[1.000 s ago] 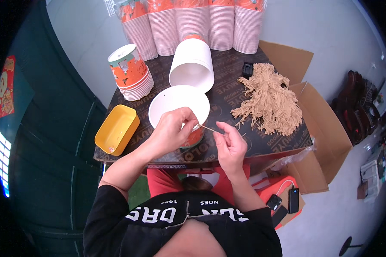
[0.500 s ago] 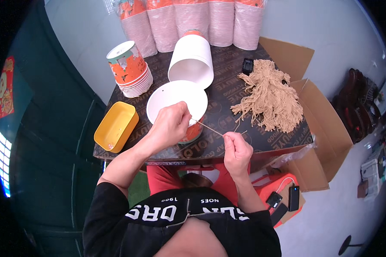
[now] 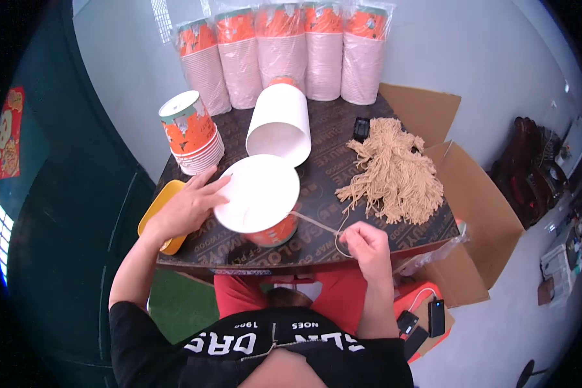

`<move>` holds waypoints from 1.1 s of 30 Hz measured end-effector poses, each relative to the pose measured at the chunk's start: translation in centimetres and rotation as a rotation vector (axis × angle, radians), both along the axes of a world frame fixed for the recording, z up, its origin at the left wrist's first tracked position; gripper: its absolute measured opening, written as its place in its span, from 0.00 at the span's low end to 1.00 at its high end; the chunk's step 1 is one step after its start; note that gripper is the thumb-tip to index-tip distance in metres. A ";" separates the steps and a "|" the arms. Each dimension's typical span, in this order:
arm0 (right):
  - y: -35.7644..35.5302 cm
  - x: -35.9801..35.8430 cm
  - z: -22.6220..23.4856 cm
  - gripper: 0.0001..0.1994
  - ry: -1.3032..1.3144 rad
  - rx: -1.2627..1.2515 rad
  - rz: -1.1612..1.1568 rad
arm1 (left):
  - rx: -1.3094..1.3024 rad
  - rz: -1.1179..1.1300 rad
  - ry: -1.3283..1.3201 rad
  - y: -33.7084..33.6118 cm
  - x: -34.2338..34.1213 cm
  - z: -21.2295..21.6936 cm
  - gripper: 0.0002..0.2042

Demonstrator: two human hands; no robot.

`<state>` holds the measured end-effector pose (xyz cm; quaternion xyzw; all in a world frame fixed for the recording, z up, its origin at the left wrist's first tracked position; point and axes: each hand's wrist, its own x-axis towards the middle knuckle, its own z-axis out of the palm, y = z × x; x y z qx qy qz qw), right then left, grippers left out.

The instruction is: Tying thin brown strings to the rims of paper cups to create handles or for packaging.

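Observation:
A paper tub [image 3: 257,194], white inside with an orange patterned outside, stands tilted toward me near the table's front edge. My left hand [image 3: 189,205] is at its left rim, fingers stretched out and apart, the fingertips touching or just over the edge. A thin beige string [image 3: 317,223] runs from the tub's right side to my right hand [image 3: 367,244], which pinches it between thumb and fingers. A loose loop of the string hangs below those fingers. How the string meets the tub wall is too small to tell.
Behind the tub lies a white tub stack [image 3: 281,119] on its side. Orange tubs [image 3: 191,132] stand nested at left, beside a yellow box [image 3: 158,210] partly hidden by my left arm. Beige strings [image 3: 401,174] lie heaped at right, near an open carton [image 3: 482,213]. Wrapped stacks [image 3: 281,58] line the back.
My left hand has let go of the string and moved left to the tub's rim, its fingers spreading. The right hand still pinches the string. The whole view has shifted slightly.

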<state>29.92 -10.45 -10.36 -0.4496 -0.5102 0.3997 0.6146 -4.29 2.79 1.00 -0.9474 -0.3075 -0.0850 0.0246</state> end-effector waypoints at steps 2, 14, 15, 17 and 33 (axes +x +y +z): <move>-1.0 0.0 0.9 0.09 0.130 -0.022 0.109 | 0.056 0.039 -0.015 -1.0 0.2 0.0 0.10; -0.6 -6.1 5.3 0.06 -0.057 0.233 0.085 | 0.348 0.007 -0.170 -5.3 9.1 -3.2 0.10; 0.0 -6.5 5.2 0.04 -0.142 0.373 0.050 | 0.339 0.045 -0.157 -5.2 10.2 -3.5 0.09; 1.0 -7.2 4.7 0.01 -0.247 0.479 -0.011 | 0.288 0.102 -0.158 -4.7 12.5 -4.0 0.06; 6.1 -5.9 6.5 0.07 -0.074 0.732 0.308 | 0.154 -0.493 -0.250 -6.1 11.9 -5.2 0.19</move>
